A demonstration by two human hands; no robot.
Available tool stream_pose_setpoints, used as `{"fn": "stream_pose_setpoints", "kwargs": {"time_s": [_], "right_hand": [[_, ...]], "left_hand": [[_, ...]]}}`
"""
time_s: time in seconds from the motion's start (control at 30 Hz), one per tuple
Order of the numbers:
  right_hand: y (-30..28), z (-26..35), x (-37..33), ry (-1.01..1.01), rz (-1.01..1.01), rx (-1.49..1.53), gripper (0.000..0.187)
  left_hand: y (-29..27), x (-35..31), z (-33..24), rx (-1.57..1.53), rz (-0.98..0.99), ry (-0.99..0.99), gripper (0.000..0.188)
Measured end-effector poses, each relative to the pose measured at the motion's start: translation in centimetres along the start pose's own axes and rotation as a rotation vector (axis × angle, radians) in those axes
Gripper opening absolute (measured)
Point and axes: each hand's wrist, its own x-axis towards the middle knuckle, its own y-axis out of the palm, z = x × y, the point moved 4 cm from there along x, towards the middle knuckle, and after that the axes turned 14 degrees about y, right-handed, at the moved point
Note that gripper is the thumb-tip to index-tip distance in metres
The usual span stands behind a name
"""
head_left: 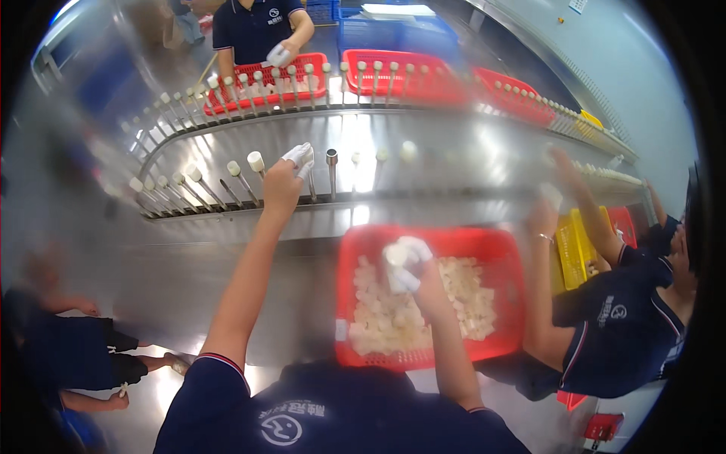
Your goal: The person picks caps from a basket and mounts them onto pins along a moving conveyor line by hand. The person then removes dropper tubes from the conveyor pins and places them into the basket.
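My left hand (286,175), its fingertips in white covers, is closed around the top of an upright metal rod (312,188) on the line; whatever sits inside the grip is hidden. Beside it, to the right, stands a bare metal rod (332,170) with a dark hollow top. White cylindrical pieces, one of them a large cap (255,161), sit on the rods to the left. Above a red basket (516,303) full of loose white pieces (386,321), my right hand (420,268) is slightly blurred and grips a white cylinder (395,255).
The rods follow a curved steel track (249,132). Across it, a person (253,34) works over another red basket (321,72), with a further red basket (401,83) alongside. A co-worker (628,325) reaches in on my right near a yellow basket (571,242). Another person (68,348) is at left.
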Motion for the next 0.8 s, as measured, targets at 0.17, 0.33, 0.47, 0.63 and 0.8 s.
{"fn": "stream_pose_setpoints", "kwargs": {"time_s": [0.17,0.33,0.47,0.63,0.8], "right_hand": [[-2.2,3.0,0.2,-0.071,-0.088,-0.075,0.036],[-5.4,2.4,2.7,-0.162,-0.162,-0.123,0.034],[-5.3,3.4,2.6,-0.180,-0.072,-0.293,0.038],[-6.6,2.6,4.6,0.003,-0.078,-0.226,0.042],[-10.4,-2.4,6.2,0.352,0.001,0.334,0.035]], "left_hand": [[2.0,3.1,-4.8,0.257,0.453,-0.029,0.036],[1.8,-0.3,-15.7,-0.962,0.342,-0.096,0.036],[1.6,-2.5,-18.4,-0.699,0.312,-0.076,0.037],[1.0,-3.1,-12.1,-1.047,-0.492,-0.537,0.019],[0.4,0.9,-6.9,-0.424,-0.625,-0.407,0.019]]}}
